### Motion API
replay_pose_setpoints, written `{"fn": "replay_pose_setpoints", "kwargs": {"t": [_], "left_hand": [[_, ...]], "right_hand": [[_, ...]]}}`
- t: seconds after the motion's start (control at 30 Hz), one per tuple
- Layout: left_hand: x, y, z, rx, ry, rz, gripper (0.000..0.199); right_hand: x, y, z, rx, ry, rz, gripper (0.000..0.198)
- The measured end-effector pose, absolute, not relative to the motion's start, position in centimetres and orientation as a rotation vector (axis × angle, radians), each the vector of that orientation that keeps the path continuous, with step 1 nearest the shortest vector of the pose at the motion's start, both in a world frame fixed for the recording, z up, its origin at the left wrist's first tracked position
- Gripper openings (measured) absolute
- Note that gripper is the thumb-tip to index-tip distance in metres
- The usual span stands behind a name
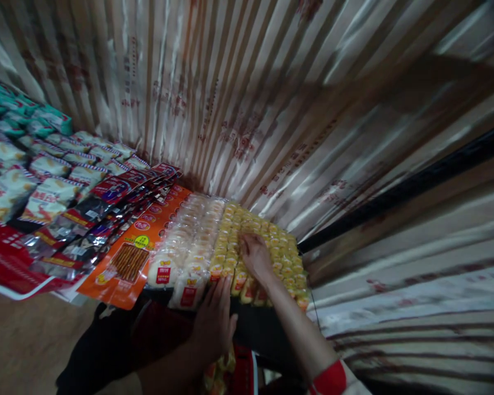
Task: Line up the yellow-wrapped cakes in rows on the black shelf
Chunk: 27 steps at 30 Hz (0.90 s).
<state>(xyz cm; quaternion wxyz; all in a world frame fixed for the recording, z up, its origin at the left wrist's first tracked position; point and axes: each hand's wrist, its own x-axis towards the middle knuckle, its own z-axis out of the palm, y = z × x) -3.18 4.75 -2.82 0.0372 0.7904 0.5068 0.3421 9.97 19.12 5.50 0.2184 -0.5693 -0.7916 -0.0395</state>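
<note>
Rows of small yellow-wrapped snack packets (pixel 286 258) stand close together at the display's right end. My right hand (pixel 255 257) rests on top of them, fingers curled down in a pinch; what lies under the fingertips is hidden. My left hand (pixel 214 318) is laid with stretched fingers against the front ends of the packets, where the yellow ones meet the white ones. Directly left of the yellow rows are clear packs of round white pastries (pixel 189 249) with red labels.
An orange bag of stick snacks (pixel 129 260), dark red-and-black packets (pixel 102 206), white snack bags (pixel 51 197) and green packets (pixel 14 109) continue leftward. Pleated printed sheeting (pixel 239 109) hangs behind. A dark bar (pixel 407 184) slants up to the right. Yellow packets (pixel 220 370) show below my left hand.
</note>
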Motion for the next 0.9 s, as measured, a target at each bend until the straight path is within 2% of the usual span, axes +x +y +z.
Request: {"fn": "replay_pose_setpoints", "kwargs": {"t": [0.4,0.6,0.73,0.9], "left_hand": [[-3.0,4.8,-3.3,2.402,1.593,1.057,0.071],[-3.0,4.7,-3.2,2.401,1.609,1.054,0.072],[-3.2,4.7,-2.9,2.423,1.597,1.070,0.073],[-3.3,4.8,-2.7,2.485,1.579,1.058,0.069]], "right_hand": [[9.6,22.1,6.2,-1.627,-2.320,-0.123,0.034],[10.1,22.3,6.6,-1.555,-2.217,-0.080,0.033],[11.1,19.0,7.3,-1.577,-1.920,-0.029,0.035],[10.8,10.5,5.7,-1.639,-1.675,0.123,0.030]]}}
